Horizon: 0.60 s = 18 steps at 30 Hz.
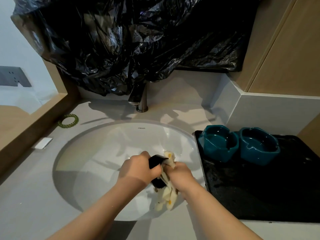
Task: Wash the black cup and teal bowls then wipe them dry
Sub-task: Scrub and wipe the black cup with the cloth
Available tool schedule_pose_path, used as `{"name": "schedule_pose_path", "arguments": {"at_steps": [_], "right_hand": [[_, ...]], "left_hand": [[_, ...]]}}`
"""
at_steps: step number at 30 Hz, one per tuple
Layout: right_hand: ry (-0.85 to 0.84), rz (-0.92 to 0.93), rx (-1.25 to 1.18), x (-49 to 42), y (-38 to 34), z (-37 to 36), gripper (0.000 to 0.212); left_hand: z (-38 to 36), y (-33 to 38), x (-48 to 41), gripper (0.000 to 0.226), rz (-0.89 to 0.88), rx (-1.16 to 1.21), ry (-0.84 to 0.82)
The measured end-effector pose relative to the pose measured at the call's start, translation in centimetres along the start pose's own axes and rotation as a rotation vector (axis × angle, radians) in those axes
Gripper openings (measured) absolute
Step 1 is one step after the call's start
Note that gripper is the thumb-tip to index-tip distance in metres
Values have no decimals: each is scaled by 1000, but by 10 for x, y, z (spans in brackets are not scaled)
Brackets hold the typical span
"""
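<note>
Over the white sink basin, my left hand grips the black cup, which lies tilted between both hands. My right hand holds a cream cloth with yellow spots pressed against the cup; the cloth's ends hang below and poke out above the hands. Much of the cup is hidden by fingers and cloth. Two teal bowls stand side by side on the far edge of a black tray to the right of the sink.
A dark metal faucet stands behind the basin, with no water seen running. Black plastic sheeting hangs over the wall above. A green coil hair tie and a small white bar lie on the grey counter at left.
</note>
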State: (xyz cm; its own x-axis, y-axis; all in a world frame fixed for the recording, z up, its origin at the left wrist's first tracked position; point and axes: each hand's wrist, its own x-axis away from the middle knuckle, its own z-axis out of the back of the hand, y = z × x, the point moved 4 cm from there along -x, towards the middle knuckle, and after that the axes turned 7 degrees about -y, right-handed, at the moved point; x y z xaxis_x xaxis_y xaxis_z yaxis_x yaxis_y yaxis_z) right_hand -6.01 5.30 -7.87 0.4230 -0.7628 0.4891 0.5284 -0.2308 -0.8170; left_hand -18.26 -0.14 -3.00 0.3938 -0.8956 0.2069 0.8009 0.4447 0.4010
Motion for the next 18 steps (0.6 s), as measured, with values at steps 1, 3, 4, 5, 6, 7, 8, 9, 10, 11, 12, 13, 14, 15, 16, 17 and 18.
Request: {"name": "schedule_pose_path", "arguments": {"at_steps": [1,3,4,5,6,7,8,9,10,11,12,13,14,15,16,17,18], "right_hand": [[-36,-51,-28,-1,2,-2,24],[-95,-124,-24,-1,5,-7,28],[-97,-125,-4,0,5,-8,30],[-75,-104,31,2,3,-7,29],[-23,-62,88,2,1,-5,24],[46,-3,154,3,-1,-3,20],[112,73,243,5,-6,-1,16],[168,161,362,9,-12,-1,15],[210,264,484,14,-20,-2,18],[239,367,560,18,-26,-4,25],[261,461,559,21,-31,-5,32],[289,523,524,24,-33,-4,36],[323,552,475,25,-33,-1,37],[362,547,427,25,-32,2,37],[391,501,368,24,-28,5,34],[403,417,273,20,-22,7,29],[387,295,145,15,-16,8,23]], "left_hand": [[-4,-1,-1,35,10,-3,-13],[-13,-2,1,34,28,-29,-62],[-17,-3,1,32,34,-31,-88],[-20,-3,1,30,35,-23,-116],[-22,-4,0,28,32,-5,-145],[-21,-4,-2,29,22,14,-171],[-18,-4,-5,29,3,20,-192],[-13,-3,-7,29,-26,9,-209],[-8,-1,-9,27,-59,-8,-225],[-3,1,-10,23,-92,-13,-235],[2,3,-10,19,-123,-7,-239],[5,5,-10,18,-150,-2,-228],[7,7,-10,17,-166,-4,-201],[7,6,-9,18,-165,1,-161],[5,6,-7,19,-145,32,-117],[2,4,-5,21,-110,88,-77],[-3,4,-3,23,-68,158,-44]]}}
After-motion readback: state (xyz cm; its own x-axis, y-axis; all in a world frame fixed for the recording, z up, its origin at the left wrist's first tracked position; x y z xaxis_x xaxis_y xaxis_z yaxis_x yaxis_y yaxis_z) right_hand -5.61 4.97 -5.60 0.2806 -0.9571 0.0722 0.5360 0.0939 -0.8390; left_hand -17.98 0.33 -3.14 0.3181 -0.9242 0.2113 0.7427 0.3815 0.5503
